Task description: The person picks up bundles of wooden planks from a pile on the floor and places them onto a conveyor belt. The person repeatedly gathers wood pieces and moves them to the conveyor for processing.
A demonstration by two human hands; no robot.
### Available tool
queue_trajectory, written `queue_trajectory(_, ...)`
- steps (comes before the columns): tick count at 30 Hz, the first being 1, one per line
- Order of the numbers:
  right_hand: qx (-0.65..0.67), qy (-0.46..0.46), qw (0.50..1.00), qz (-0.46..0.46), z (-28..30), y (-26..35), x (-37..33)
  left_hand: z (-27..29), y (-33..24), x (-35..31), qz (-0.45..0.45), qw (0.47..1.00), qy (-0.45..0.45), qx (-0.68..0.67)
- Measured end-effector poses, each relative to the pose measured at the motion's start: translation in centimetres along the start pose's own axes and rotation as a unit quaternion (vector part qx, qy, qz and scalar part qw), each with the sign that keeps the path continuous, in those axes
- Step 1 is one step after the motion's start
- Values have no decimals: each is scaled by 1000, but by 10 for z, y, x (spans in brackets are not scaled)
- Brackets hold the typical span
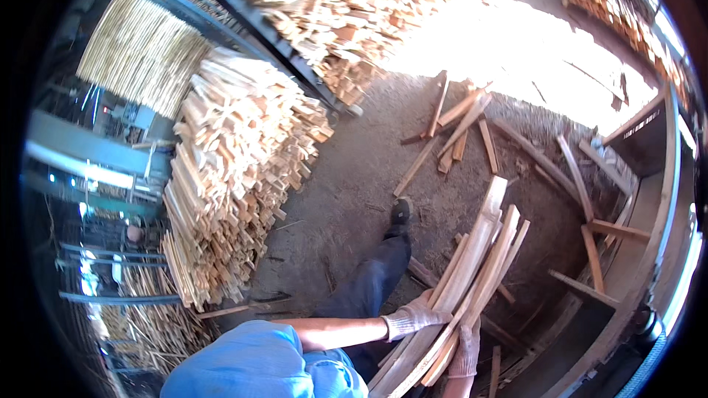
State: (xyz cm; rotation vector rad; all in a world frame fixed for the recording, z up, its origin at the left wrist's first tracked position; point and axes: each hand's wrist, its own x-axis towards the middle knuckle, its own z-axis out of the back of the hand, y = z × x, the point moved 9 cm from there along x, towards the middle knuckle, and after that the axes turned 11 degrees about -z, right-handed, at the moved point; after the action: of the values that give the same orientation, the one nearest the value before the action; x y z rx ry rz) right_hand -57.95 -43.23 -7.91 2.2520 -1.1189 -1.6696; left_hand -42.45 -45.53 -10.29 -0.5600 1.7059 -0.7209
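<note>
Several long wooden slats (472,258) lie bundled across my two gloved hands, slanting from the lower edge up to the right. My left hand (419,315), in a pale knit glove, grips the bundle from its left side, with the fingers over the top slat. On the other side my right hand (464,350), gloved too, is wrapped round the slats from the right and below. Part of its fingers is hidden by the wood. The bundle's lower ends run out near my blue shirt (243,365).
A tall stack of cut slats (236,169) stands on the left, and a larger wood pile (354,0) at the far side. Loose slats (461,125) litter the dirt floor (346,155) ahead. A wooden bin (641,210) with boards sticking out stands at right.
</note>
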Motion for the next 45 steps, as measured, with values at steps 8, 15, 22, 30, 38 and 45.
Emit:
queue_trajectory(8,-44,47,996,62,-55,37,-67,2,-42,-57,-93,993,-3,-67)
queue_trajectory(15,-149,125,976,97,-184,18,-81,103,-28,-90,-176,972,-71,-142)
queue_trajectory(22,-371,237,894,86,-437,-35,-76,296,-56,-194,-285,931,-165,-154)
queue_trajectory(30,-325,553,758,-113,-773,-162,-45,579,-153,-392,-461,750,-399,-257)
queue_trajectory(38,-702,286,574,310,-906,-223,-12,836,-132,-425,-218,807,-543,-80)
queue_trajectory(45,-834,36,551,-13,-388,-200,44,851,-46,-346,-180,847,-476,151)
